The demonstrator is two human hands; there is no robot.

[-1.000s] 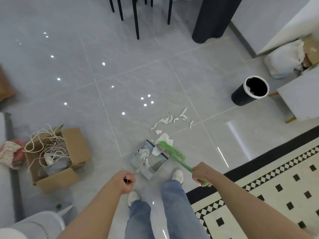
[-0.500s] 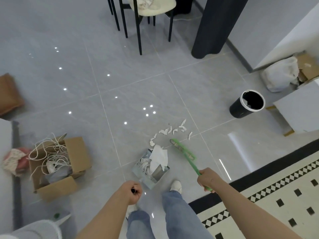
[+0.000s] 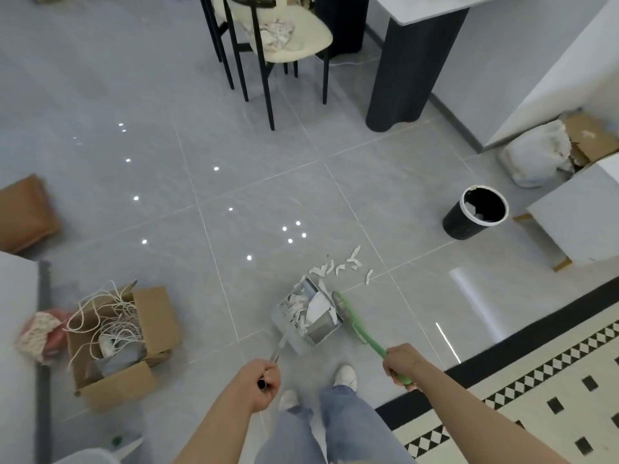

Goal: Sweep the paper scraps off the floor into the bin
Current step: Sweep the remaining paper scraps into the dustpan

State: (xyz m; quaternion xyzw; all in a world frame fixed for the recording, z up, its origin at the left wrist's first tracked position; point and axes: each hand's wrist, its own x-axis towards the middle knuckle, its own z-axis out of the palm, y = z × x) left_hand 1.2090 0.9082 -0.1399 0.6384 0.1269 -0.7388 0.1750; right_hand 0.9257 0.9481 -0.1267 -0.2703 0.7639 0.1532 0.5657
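- Now the long metal handle of the dustpan is gripped by the left hand, with the fingers curled around its top end.
- The green brush is held by the right hand, which is closed around the near end of its handle; the brush head lies just beside the right edge of the pan.
- A good part of the paper is already collected in the pan, including one larger white sheet that stands up over the rim.
- A line of small paper scraps is left on the floor, just beyond the far edge of the pan.
- The black bin with the white rim is placed well apart, far and to the right, near the white cabinet.
- It is judged that the tall sheet could slide out if the pan is tilted or lifted too fast, because it is not lying flat.
- The light scraps could also be pushed past the pan mouth or scattered if the brush stroke is too strong.
- Between the pan and the bin the floor is open, so the carrying path seems free.
- The cardboard box with white cords on the left and the chair legs far behind are well away from that path.
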